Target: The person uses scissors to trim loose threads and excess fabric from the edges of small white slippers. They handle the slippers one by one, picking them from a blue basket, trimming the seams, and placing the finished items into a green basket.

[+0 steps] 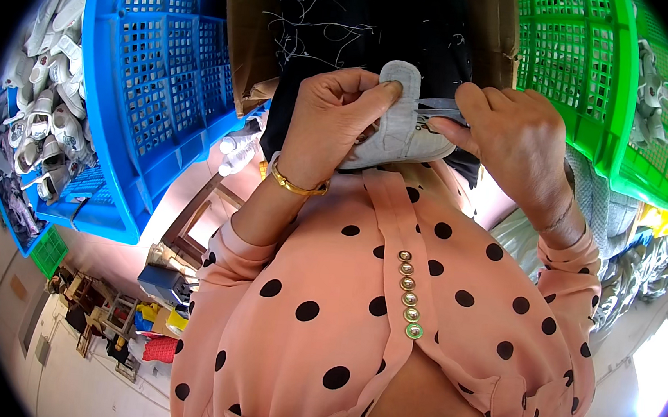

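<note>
My left hand pinches a small light-grey fabric shoe upper, thumb pressed on its rounded upright tab. Dark marks show on the side of the piece. Close by on the right, my right hand is closed around thread snips. Their metal blades point left and lie against the fabric beside the tab. The snips' handles are hidden in my fingers. Beneath the hands, dark cloth carries many loose white thread ends.
A blue plastic basket stands on the left, with a heap of white shoe pieces beyond it. On the right is a green basket, with grey pieces beside it. Cardboard flanks the dark cloth.
</note>
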Action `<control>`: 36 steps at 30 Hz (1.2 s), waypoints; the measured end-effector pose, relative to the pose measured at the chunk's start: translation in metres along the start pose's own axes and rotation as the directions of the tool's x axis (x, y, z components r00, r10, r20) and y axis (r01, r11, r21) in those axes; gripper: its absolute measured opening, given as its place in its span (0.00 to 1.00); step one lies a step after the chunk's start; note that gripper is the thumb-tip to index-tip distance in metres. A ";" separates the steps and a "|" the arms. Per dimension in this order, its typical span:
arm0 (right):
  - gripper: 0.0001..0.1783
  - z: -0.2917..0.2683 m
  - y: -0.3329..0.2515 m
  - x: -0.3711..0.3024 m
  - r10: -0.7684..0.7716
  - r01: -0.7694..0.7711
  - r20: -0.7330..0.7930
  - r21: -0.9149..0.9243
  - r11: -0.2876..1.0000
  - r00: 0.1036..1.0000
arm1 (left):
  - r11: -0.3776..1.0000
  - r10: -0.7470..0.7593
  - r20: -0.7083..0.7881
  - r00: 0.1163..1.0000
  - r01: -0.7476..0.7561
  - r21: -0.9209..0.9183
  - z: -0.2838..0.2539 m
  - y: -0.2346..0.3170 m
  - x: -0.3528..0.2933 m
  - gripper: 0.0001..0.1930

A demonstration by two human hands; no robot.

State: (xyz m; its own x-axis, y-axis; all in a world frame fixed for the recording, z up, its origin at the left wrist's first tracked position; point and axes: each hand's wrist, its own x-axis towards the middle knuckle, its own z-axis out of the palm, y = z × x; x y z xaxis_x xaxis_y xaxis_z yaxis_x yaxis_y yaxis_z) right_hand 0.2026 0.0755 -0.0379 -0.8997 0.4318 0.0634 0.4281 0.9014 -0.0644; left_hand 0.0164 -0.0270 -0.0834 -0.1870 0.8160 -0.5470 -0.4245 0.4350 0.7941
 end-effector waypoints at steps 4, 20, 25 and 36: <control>0.22 -0.001 -0.005 0.000 0.052 -0.051 0.019 -0.004 0.999 0.998 | 1.000 -0.007 0.004 1.000 0.007 0.008 -0.001 0.000 0.000 0.08; 0.24 0.056 -0.023 -0.018 0.326 -0.298 0.056 0.569 0.767 0.944 | 0.997 -0.032 0.029 0.999 0.034 -0.076 -0.008 -0.012 0.000 0.10; 0.23 0.053 -0.029 -0.015 0.300 -0.252 -0.058 0.409 0.877 0.952 | 0.999 0.003 -0.019 1.000 -0.004 -0.049 -0.005 -0.017 -0.004 0.10; 0.23 0.015 -0.007 0.001 0.222 -0.178 -0.091 0.348 0.921 0.971 | 0.994 -0.007 -0.031 1.000 0.004 -0.106 -0.008 -0.015 0.000 0.09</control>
State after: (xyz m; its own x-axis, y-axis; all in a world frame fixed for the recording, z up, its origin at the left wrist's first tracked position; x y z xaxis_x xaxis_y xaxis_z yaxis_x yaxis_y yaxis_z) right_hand 0.1972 0.0694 -0.0524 -0.7710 0.6217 0.1377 0.5242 0.7424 -0.4171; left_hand 0.0160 -0.0361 -0.0973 -0.2110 0.8008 -0.5605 -0.5164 0.3955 0.7596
